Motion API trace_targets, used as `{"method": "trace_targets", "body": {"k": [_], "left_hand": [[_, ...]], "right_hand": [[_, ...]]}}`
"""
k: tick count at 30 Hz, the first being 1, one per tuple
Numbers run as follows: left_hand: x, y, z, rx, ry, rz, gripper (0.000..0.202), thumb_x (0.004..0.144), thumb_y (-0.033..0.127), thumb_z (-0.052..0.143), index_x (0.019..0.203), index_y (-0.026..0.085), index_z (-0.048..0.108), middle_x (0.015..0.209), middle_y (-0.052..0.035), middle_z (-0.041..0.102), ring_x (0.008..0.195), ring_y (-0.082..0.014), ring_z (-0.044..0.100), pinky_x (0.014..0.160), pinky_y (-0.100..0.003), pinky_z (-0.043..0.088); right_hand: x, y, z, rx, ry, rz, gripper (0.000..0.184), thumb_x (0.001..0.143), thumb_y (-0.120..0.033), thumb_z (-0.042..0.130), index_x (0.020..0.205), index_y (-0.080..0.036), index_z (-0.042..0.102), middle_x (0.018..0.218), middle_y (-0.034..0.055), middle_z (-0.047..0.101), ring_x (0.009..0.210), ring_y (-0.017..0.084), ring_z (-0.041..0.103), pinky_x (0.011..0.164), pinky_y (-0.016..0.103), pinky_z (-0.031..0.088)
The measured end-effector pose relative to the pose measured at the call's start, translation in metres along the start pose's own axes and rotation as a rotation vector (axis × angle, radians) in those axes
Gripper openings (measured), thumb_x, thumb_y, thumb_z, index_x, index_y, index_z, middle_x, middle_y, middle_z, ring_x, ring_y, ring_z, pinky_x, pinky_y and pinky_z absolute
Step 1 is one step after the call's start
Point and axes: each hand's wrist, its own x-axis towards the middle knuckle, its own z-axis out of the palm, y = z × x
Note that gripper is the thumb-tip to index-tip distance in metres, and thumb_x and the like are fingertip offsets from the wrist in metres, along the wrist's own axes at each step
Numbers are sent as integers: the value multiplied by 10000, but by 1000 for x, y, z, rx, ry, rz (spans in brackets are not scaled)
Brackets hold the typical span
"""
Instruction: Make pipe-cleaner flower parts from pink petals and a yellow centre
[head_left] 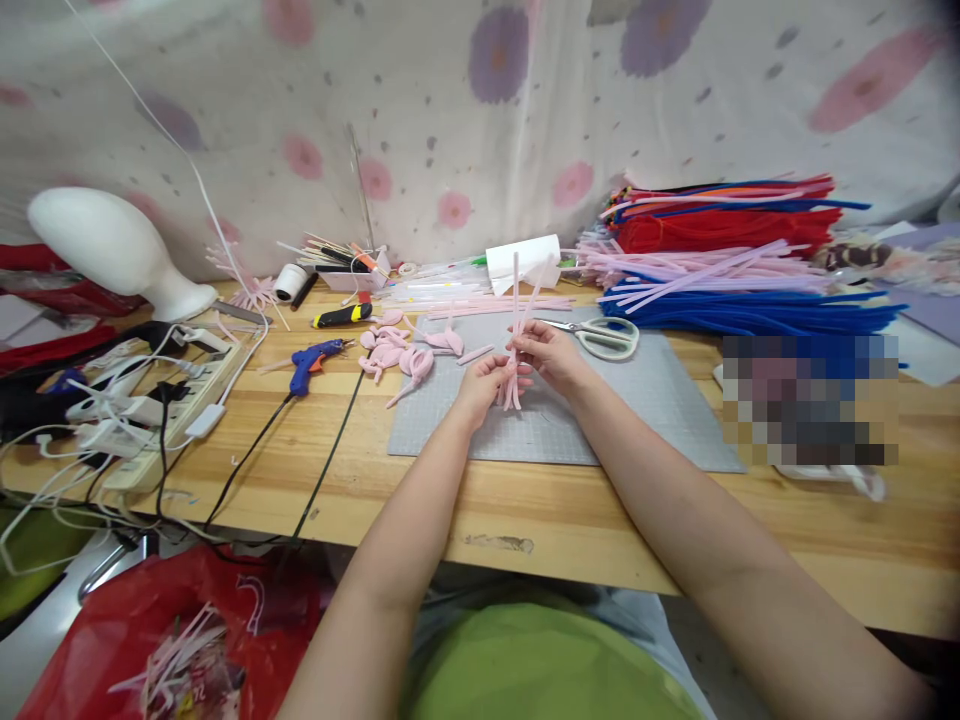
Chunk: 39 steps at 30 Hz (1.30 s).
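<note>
Both hands meet over a grey cutting mat (637,410) on a wooden table. My left hand (480,385) is closed around the lower part of a bundle of pink pipe cleaners (516,330). My right hand (544,350) pinches the same bundle a little higher. Two long pink stems stick up from the bundle, and short ends hang below my fingers. Several folded pink petal shapes (401,355) lie on the mat to the left. White-handled scissors (611,335) lie just right of my right hand.
A blue glue gun (315,360) and a yellow-black utility knife (341,316) lie left of the mat. A power strip with tangled cables (150,400) sits far left. Stacks of red, pink and blue pipe cleaners (735,270) fill the back right. A red bag (180,640) hangs below.
</note>
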Motion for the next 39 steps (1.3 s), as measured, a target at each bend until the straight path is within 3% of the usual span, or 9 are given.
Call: {"method": "trace_targets", "body": {"k": [4, 11, 15, 20, 22, 27, 35, 39], "left_hand": [[1, 0, -2, -17, -12, -47, 100, 711, 197, 600, 739, 118, 546, 670, -43, 662, 568, -123, 626, 557, -243, 501], [1, 3, -3, 57, -3, -124, 153, 714, 227, 632, 706, 105, 539, 641, -52, 655, 570, -129, 623, 647, -296, 504], [1, 3, 3, 149, 91, -91, 145, 729, 219, 618, 728, 109, 525, 628, -55, 651, 600, -145, 636, 672, -320, 504], [2, -1, 7, 181, 81, -51, 133, 726, 218, 617, 746, 107, 547, 640, -50, 651, 534, -116, 610, 649, -306, 505], [3, -4, 5, 190, 100, -32, 126, 717, 216, 625, 732, 105, 567, 626, -42, 642, 499, -101, 590, 639, -300, 505], [6, -8, -1, 163, 174, 63, 156, 712, 246, 624, 776, 106, 597, 646, -38, 650, 537, -110, 608, 633, -288, 505], [8, -11, 0, 178, 184, 60, 141, 718, 263, 607, 766, 130, 607, 701, -41, 678, 643, -145, 644, 609, -260, 507], [7, -11, 1, 202, 207, 45, 153, 722, 259, 601, 781, 120, 579, 719, -56, 679, 636, -146, 647, 622, -271, 508]], "right_hand": [[2, 2, 2, 52, 56, -19, 245, 492, -278, 770, 577, -174, 565, 588, -34, 578, 551, 64, 506, 550, 206, 393], [1, 11, 3, 132, 115, -28, 228, 505, -267, 755, 579, -187, 555, 585, -40, 563, 543, 60, 485, 555, 203, 400], [3, 16, 0, 71, 174, -66, 232, 531, -297, 724, 608, -201, 527, 601, -40, 545, 577, 82, 510, 594, 228, 426], [9, 18, -10, -4, 254, -104, 265, 571, -365, 693, 628, -211, 486, 611, -37, 535, 648, 106, 557, 625, 240, 444], [8, 17, -13, 15, 223, -88, 256, 572, -370, 702, 653, -209, 521, 637, -28, 569, 654, 105, 564, 631, 239, 450], [0, 15, -9, -31, -4, 101, 352, 542, -336, 741, 839, -184, 630, 750, 15, 644, 615, 108, 566, 603, 270, 461], [4, 18, 1, -250, 195, -107, 277, 472, -282, 741, 666, -185, 568, 603, -31, 573, 553, 100, 514, 563, 255, 430], [5, 17, 2, -215, 145, -92, 278, 498, -297, 721, 713, -191, 580, 633, -23, 590, 582, 107, 528, 580, 257, 431]]}}
